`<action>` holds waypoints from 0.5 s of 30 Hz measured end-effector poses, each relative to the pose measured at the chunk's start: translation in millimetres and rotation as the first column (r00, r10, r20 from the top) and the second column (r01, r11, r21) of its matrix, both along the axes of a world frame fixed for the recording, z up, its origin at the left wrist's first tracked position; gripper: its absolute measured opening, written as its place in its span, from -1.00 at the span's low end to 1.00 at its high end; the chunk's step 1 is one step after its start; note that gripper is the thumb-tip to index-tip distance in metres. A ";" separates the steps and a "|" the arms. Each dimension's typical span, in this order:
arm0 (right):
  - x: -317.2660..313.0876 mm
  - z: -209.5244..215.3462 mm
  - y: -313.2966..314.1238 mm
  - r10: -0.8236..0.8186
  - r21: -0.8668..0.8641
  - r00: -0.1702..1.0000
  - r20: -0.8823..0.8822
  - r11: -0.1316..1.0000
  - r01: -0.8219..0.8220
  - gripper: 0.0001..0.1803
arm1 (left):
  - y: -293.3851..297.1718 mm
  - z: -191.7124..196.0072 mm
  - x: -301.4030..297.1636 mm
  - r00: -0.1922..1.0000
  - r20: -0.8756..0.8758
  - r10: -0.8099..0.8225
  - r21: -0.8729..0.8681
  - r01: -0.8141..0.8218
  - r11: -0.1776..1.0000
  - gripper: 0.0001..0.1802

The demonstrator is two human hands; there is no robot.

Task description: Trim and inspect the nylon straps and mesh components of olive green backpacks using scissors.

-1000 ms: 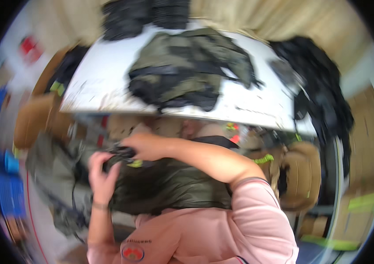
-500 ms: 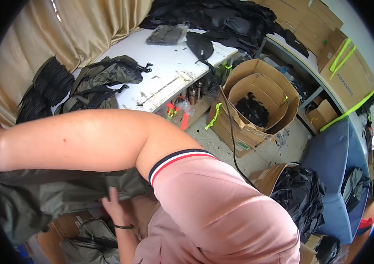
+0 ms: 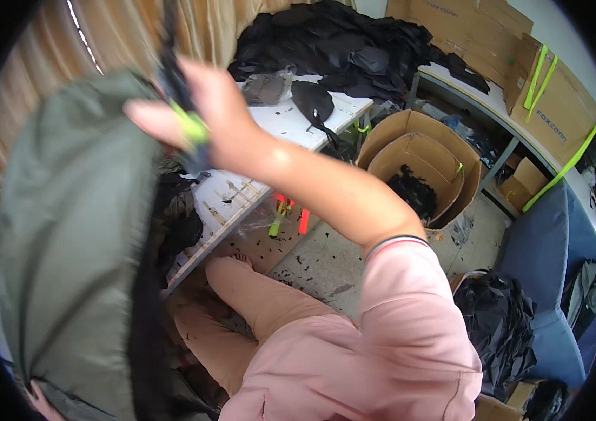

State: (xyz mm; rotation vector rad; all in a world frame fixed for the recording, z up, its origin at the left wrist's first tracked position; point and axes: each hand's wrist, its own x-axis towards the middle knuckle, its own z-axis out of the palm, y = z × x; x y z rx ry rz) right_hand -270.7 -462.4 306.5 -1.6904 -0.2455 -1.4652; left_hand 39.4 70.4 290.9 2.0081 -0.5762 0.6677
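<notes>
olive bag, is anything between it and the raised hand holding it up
Nothing visible. The right hand is raised and grips the olive bag directly by its dark top edge, near a bright yellow-green tab. The white table lies behind them. The left hand is not in view.

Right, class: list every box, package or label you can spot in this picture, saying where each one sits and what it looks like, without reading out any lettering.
Open cardboard box: on the floor beside the white table, brown, flaps up, dark scraps inside.
Strapped carton: upper right on a bench, brown with dark printing, bright yellow-green straps.
Flat cardboard: top edge behind the black fabric pile, brown, printed.
Small carton: under the bench at right, brown.
No screens or signs show.
</notes>
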 end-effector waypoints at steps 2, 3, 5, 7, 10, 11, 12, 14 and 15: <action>-36.5 -68.5 -1.6 0.046 0.130 0.956 -0.288 0.991 -0.008 -0.74 | -39.1 -16.9 8.3 0.940 -0.274 -0.201 0.245 0.270 0.931 -0.47; -44.2 -108.7 0.3 0.023 0.115 0.913 -0.407 0.993 0.027 -0.76 | -47.2 -27.8 5.3 0.873 -0.426 -0.235 0.331 0.392 0.858 -0.39; -61.5 -189.4 13.7 0.227 0.268 0.795 -0.563 0.960 -0.085 -0.78 | -65.9 -70.6 -1.1 0.821 -0.556 -0.133 0.570 0.492 0.658 -0.21; -81.2 -268.8 28.7 0.213 0.196 0.610 -0.764 0.976 -0.095 -0.69 | -77.8 -130.3 16.5 0.778 -0.626 0.052 0.767 0.603 0.218 -0.14; -116.5 -325.0 50.9 0.360 0.341 0.245 -0.900 0.933 -0.115 -0.74 | -167.2 -184.4 8.7 0.735 -0.636 -0.234 0.727 0.673 0.138 -0.23; -122.0 -339.1 55.9 0.415 0.395 0.267 -0.870 0.910 -0.129 -0.76 | -199.5 -193.9 -7.3 0.607 -0.717 -0.344 0.533 0.794 0.291 -0.31; -123.4 -345.6 57.5 0.438 0.408 0.243 -0.865 0.898 -0.167 -0.76 | -238.0 -189.4 -31.6 0.477 -0.754 -0.452 0.358 0.875 0.327 -0.38; -123.7 -344.4 56.6 0.569 0.574 0.209 -0.795 0.818 -0.046 -0.76 | -292.7 -208.8 -55.5 0.353 -0.698 -0.623 0.202 0.932 0.302 -0.39; -120.7 -341.5 54.8 0.581 0.580 0.188 -0.792 0.812 -0.067 -0.76 | -317.7 -222.7 -62.5 0.376 -0.632 -0.677 0.271 0.926 0.261 -0.40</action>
